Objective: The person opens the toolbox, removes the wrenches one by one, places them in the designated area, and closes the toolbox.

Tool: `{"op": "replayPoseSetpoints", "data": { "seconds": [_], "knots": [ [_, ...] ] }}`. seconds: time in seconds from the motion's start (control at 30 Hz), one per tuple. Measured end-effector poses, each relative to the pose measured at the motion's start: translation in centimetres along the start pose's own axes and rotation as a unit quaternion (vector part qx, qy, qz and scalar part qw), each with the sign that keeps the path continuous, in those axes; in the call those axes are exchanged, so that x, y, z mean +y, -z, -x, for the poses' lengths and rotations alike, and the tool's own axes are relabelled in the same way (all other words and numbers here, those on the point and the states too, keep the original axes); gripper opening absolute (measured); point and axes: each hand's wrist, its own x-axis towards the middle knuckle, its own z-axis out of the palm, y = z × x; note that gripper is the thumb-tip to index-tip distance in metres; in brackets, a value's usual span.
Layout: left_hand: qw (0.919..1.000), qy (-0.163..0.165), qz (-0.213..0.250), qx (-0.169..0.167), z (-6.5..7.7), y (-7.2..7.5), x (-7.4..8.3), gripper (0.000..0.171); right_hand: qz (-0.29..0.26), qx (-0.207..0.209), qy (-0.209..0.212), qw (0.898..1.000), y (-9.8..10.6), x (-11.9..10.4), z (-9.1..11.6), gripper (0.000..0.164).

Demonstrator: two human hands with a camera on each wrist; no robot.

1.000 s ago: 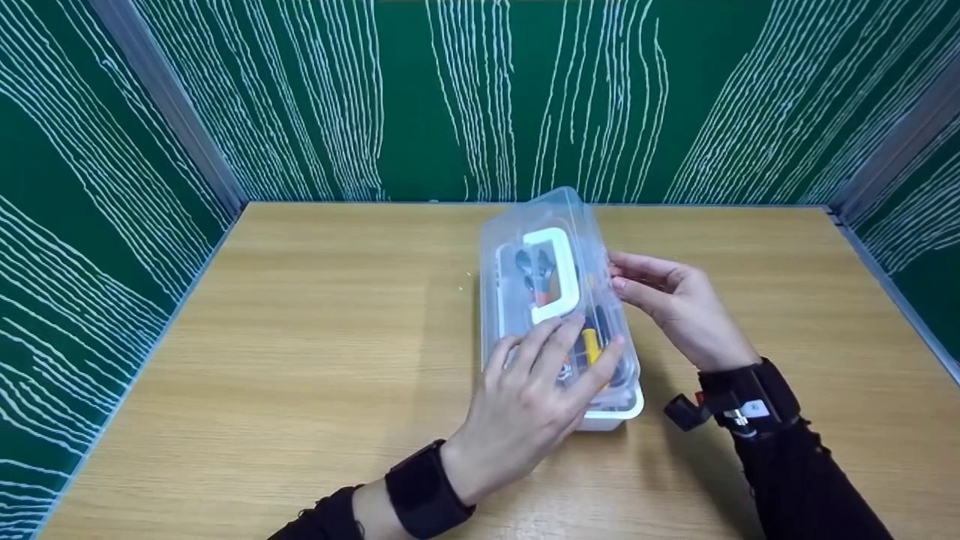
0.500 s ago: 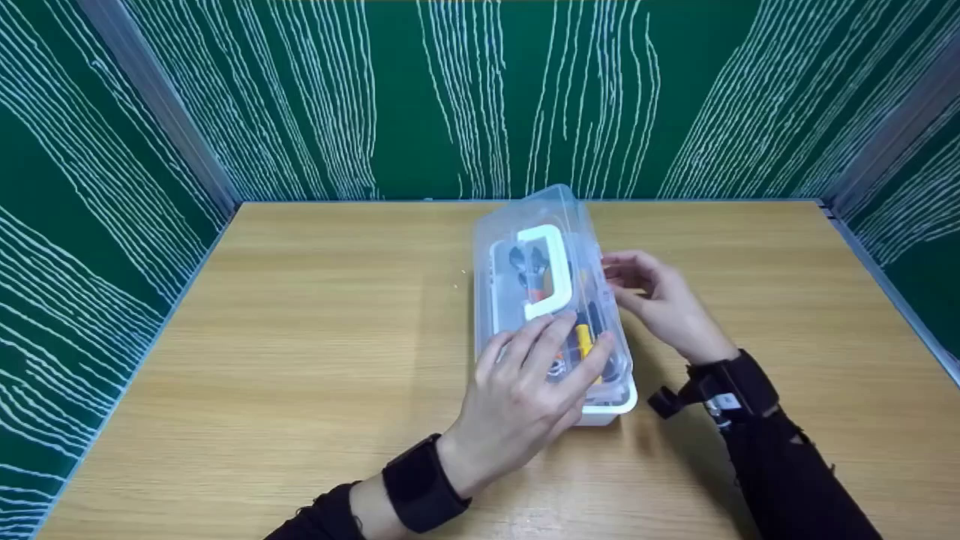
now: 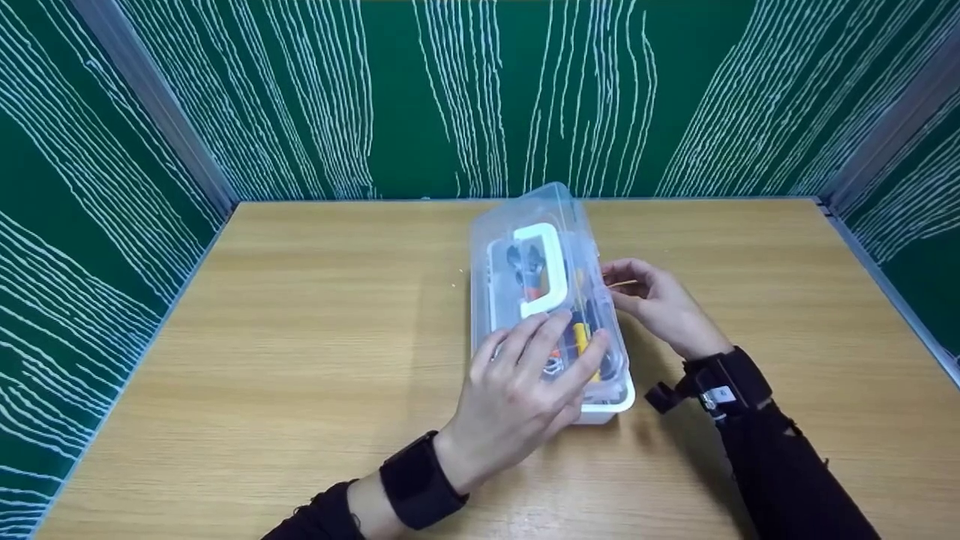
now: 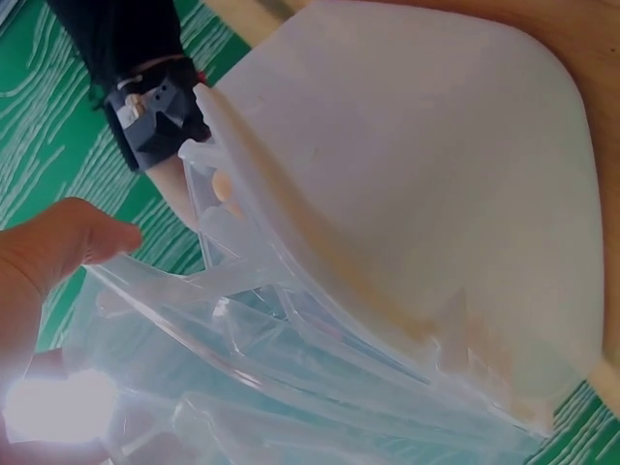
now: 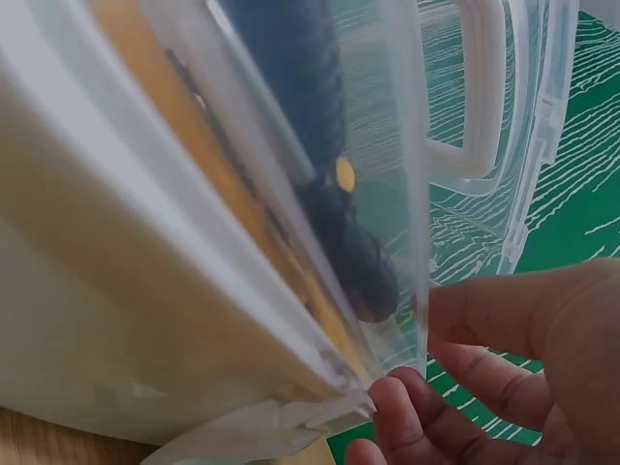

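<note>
A toolbox with a white base (image 3: 600,414) and a clear lid (image 3: 499,225) with a white handle (image 3: 555,262) stands slantwise on the table. My left hand (image 3: 514,394) lies over the lid's near end, fingers spread on top; its thumb (image 4: 97,232) bears on the lid's rim in the left wrist view. A gap shows there between lid and base. My right hand (image 3: 660,307) is at the box's right side, thumb against the clear wall and fingers curled at the clear latch (image 5: 257,426). A yellow-handled tool (image 3: 583,337) shows through the lid.
Inside the box a dark tool with an orange part (image 3: 529,270) also shows. Tiny white specks (image 3: 457,277) lie left of the box on the wooden table (image 3: 337,315). Green walls (image 3: 420,97) with white wavy lines stand behind and at both sides.
The view has shifted slightly, so everything sits a little further left. My right hand's fingers have moved slightly at the box's side, and a thin light strip now shows between them. My left hand keeps its place.
</note>
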Motion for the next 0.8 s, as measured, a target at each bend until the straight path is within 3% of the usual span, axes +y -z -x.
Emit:
{"op": "replayPoseSetpoints", "data": {
  "seconds": [0.47, 0.8],
  "knots": [
    [0.9999, -0.002, -0.003, 0.013, -0.1, 0.1, -0.1, 0.049, 0.020, 0.005, -0.005, 1.000, 0.2, 0.5, -0.2, 0.038],
    [0.9996, -0.008, -0.013, 0.022, -0.2, 0.1, -0.2, 0.049, -0.004, -0.003, -0.011, 1.000, 0.0, 1.2, -0.6, 0.047]
  ]
}}
